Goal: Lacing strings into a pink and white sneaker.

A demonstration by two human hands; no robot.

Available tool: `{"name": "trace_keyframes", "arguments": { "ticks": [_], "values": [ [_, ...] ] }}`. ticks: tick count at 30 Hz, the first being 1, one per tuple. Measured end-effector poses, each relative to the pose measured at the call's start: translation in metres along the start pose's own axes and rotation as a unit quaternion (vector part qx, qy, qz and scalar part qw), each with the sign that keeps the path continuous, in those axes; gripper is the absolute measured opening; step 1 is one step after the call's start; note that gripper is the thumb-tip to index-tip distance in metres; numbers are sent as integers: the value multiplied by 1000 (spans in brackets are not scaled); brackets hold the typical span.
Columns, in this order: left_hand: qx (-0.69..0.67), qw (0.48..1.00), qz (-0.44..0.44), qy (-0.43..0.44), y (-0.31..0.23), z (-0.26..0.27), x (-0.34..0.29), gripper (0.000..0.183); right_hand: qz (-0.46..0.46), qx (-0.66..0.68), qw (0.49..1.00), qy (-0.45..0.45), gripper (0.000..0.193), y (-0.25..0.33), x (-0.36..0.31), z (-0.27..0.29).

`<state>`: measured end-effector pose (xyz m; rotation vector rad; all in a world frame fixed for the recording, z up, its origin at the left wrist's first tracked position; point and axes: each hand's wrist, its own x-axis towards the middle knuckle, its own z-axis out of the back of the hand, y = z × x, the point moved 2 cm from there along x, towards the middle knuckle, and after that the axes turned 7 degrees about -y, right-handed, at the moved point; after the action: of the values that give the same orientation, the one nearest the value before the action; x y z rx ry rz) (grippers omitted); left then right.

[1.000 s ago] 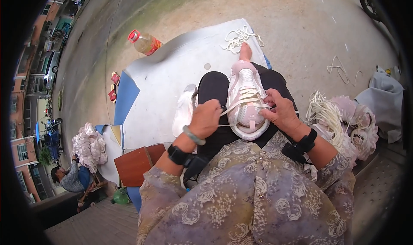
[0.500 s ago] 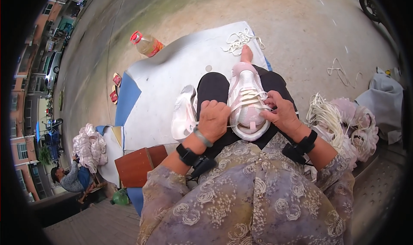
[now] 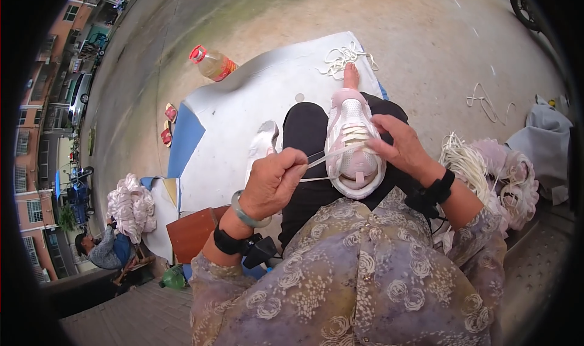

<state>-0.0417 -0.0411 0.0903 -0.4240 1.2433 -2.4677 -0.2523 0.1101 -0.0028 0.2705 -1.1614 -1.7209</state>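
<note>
A pale pink and white sneaker (image 3: 359, 160) rests on my lap between my dark-trousered legs, its heel toward me. Off-white shoelace (image 3: 319, 162) threads through its upper eyelets, and two strands stretch leftward. My left hand (image 3: 275, 179) is closed around those strands, left of the sneaker. My right hand (image 3: 401, 144) lies along the sneaker's right side, thumb and forefinger apart, the thumb by the lace at the eyelets. Its other fingertips are partly hidden. A second pale sneaker (image 3: 264, 140) lies on the white sheet (image 3: 237, 121), partly behind my left hand.
Loose laces (image 3: 345, 59) lie by my bare foot. A bundle of laces (image 3: 459, 160) and pink shoe pieces (image 3: 514, 176) sit at right. Ahead-left stands a bottle with a red cap (image 3: 213, 64). Red sandals (image 3: 166, 133), a brown board (image 3: 191, 236) and a seated person (image 3: 106, 252) are left.
My left hand has moved left and slightly down, away from the sneaker, drawing the lace strands out. My right fingers have spread and shifted slightly up along the sneaker's side.
</note>
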Motion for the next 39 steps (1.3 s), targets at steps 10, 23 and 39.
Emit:
{"name": "trace_keyframes", "arguments": {
  "ticks": [10,23,39],
  "values": [
    [-208,978,9,4,-37,6,51,14,-152,390,873,250,29,90,68,19],
    [66,985,-115,-114,37,-54,46,6,-23,573,817,-66,37,-17,87,231],
    [296,919,-257,-29,48,-88,24,17,-139,383,896,-176,33,-79,63,273]
  ]
}}
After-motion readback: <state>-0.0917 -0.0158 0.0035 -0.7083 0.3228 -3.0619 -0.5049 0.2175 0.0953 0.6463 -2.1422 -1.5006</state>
